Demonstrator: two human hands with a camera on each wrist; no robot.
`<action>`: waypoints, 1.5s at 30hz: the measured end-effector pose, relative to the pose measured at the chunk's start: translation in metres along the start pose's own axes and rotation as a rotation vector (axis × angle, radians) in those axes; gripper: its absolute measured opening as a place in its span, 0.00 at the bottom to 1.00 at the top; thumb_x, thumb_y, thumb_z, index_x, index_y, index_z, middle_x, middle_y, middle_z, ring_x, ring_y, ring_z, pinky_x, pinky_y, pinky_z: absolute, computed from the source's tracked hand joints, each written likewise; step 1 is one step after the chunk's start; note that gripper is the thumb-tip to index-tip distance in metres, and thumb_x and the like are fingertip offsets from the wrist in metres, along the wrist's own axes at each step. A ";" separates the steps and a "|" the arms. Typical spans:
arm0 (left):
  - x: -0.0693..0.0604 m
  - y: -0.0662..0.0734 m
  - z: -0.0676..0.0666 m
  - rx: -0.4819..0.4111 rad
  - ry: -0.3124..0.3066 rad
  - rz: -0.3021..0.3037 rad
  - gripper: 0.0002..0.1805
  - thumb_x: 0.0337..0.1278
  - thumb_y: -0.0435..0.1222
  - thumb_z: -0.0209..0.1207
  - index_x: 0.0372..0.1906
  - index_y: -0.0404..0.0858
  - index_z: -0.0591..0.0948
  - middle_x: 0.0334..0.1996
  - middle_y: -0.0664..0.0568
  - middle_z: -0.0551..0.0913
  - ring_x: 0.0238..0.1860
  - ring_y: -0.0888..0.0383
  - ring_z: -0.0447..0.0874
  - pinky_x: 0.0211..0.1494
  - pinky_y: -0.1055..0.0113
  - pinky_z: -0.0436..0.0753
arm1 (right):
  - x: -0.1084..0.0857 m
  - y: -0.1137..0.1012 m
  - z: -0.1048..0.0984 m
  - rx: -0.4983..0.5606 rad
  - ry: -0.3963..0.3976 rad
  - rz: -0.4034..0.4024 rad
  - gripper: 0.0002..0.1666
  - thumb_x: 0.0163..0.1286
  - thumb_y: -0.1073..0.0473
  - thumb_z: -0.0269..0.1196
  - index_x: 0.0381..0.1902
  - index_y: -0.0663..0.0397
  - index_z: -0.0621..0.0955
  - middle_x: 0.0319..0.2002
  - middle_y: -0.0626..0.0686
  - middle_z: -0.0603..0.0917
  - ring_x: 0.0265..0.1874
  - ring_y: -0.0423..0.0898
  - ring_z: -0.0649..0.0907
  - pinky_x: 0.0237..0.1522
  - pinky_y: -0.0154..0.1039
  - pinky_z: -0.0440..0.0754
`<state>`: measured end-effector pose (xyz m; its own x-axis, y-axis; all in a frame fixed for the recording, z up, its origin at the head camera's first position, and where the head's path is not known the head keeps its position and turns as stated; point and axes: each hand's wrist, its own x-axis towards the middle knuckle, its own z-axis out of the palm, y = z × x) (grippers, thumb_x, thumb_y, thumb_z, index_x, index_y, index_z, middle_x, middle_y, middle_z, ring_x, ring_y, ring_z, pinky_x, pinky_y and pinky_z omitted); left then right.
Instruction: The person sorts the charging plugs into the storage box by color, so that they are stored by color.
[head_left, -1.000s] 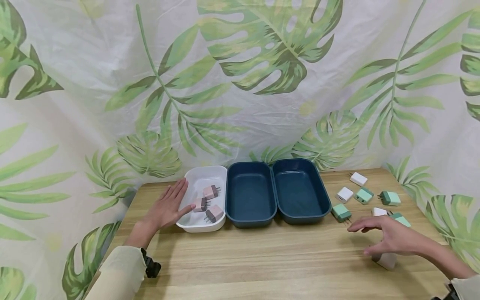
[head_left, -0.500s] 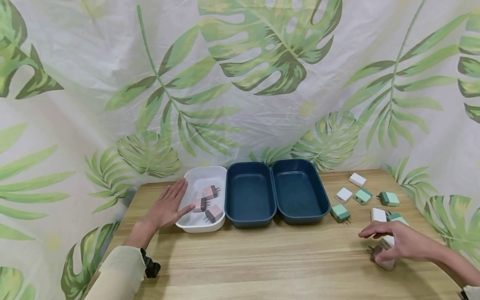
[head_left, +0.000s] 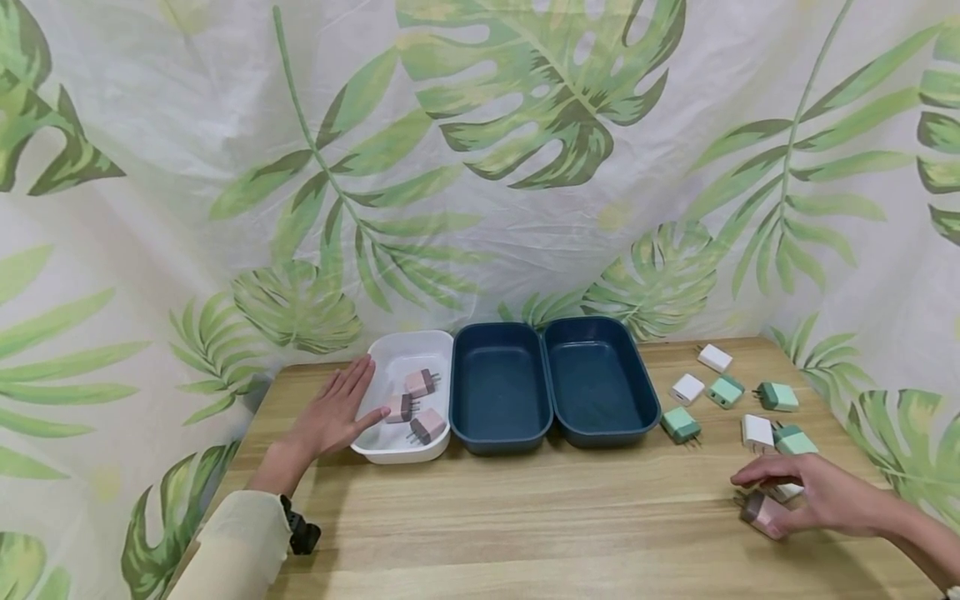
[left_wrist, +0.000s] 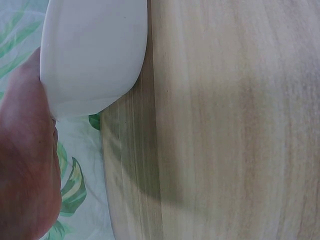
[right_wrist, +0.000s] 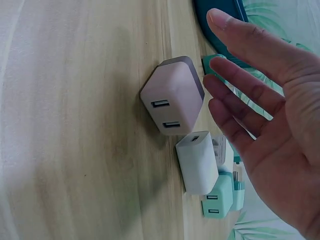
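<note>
Room type unclear, leaf-print cloth backdrop (head_left: 540, 233), wood-grain table (head_left: 525, 525)

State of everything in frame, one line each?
White tray: holds three pink chargers
Middle blue tray: empty
Right blue tray: empty
Loose pink charger: on table, not gripped
White chargers: loose on table
Green chargers: loose on table
Left hand: outstretched, touching white tray
Right hand: gripping nothing, by loose pink charger

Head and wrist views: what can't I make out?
Head: part of a white charger, behind the right hand; one end of a pink charger in the white tray, covered by the left hand.
Left wrist: the left hand's fingers, behind the white tray.
Right wrist: prongs of the near pink charger, behind its body.
</note>
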<state>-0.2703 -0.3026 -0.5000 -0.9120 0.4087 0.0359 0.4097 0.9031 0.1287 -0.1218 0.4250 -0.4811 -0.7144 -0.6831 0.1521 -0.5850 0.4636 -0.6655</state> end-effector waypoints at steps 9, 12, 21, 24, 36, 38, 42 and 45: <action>-0.001 -0.001 0.001 0.000 -0.006 -0.001 0.52 0.78 0.64 0.47 0.86 0.31 0.46 0.86 0.38 0.43 0.86 0.38 0.40 0.85 0.39 0.44 | -0.007 0.005 0.000 0.032 -0.009 0.016 0.33 0.58 0.64 0.81 0.62 0.56 0.84 0.56 0.46 0.88 0.53 0.35 0.85 0.47 0.28 0.84; 0.000 -0.002 0.001 0.002 -0.003 0.002 0.52 0.78 0.64 0.47 0.86 0.32 0.46 0.86 0.38 0.44 0.86 0.38 0.40 0.85 0.39 0.44 | -0.009 0.006 0.001 0.025 -0.005 -0.001 0.34 0.57 0.65 0.81 0.62 0.57 0.84 0.56 0.45 0.88 0.52 0.34 0.84 0.46 0.28 0.84; 0.001 -0.002 0.001 0.013 0.000 0.009 0.52 0.78 0.63 0.48 0.86 0.31 0.46 0.87 0.38 0.43 0.86 0.38 0.42 0.85 0.40 0.45 | -0.010 0.006 0.005 -0.006 -0.003 0.006 0.34 0.56 0.62 0.82 0.62 0.55 0.84 0.54 0.50 0.89 0.50 0.34 0.84 0.42 0.30 0.83; 0.001 -0.002 0.000 0.012 -0.002 0.010 0.52 0.78 0.63 0.48 0.86 0.31 0.47 0.86 0.38 0.43 0.86 0.37 0.42 0.85 0.40 0.45 | -0.011 0.005 0.008 -0.024 0.009 0.006 0.34 0.56 0.62 0.82 0.62 0.54 0.85 0.54 0.50 0.89 0.49 0.34 0.84 0.40 0.30 0.83; 0.001 0.000 -0.001 0.002 -0.008 0.008 0.52 0.79 0.63 0.48 0.86 0.31 0.46 0.87 0.38 0.43 0.86 0.39 0.39 0.85 0.40 0.44 | -0.019 0.009 0.018 -0.015 0.008 0.036 0.33 0.56 0.60 0.82 0.60 0.55 0.85 0.55 0.47 0.88 0.51 0.30 0.82 0.44 0.28 0.84; 0.001 0.000 -0.001 0.003 -0.009 0.007 0.52 0.78 0.63 0.48 0.86 0.31 0.46 0.87 0.38 0.43 0.86 0.39 0.39 0.85 0.40 0.44 | -0.020 0.010 0.019 -0.001 0.003 0.024 0.34 0.56 0.62 0.82 0.61 0.55 0.85 0.56 0.46 0.87 0.51 0.30 0.82 0.44 0.27 0.84; 0.001 0.000 -0.001 0.010 -0.007 0.006 0.52 0.78 0.63 0.48 0.86 0.32 0.46 0.87 0.38 0.43 0.86 0.38 0.41 0.85 0.40 0.45 | -0.022 0.012 0.019 0.010 -0.001 0.004 0.34 0.56 0.63 0.82 0.61 0.53 0.84 0.57 0.44 0.87 0.52 0.30 0.81 0.43 0.27 0.83; 0.001 -0.001 0.000 0.014 -0.007 0.003 0.52 0.78 0.64 0.47 0.86 0.32 0.46 0.87 0.39 0.43 0.86 0.38 0.42 0.85 0.40 0.44 | -0.023 0.012 0.019 0.006 0.001 -0.014 0.34 0.57 0.61 0.82 0.62 0.52 0.84 0.57 0.46 0.87 0.52 0.30 0.82 0.42 0.27 0.83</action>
<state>-0.2717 -0.3034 -0.4997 -0.9105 0.4124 0.0295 0.4129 0.9035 0.1144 -0.1054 0.4354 -0.5068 -0.7066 -0.6888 0.1622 -0.5927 0.4509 -0.6673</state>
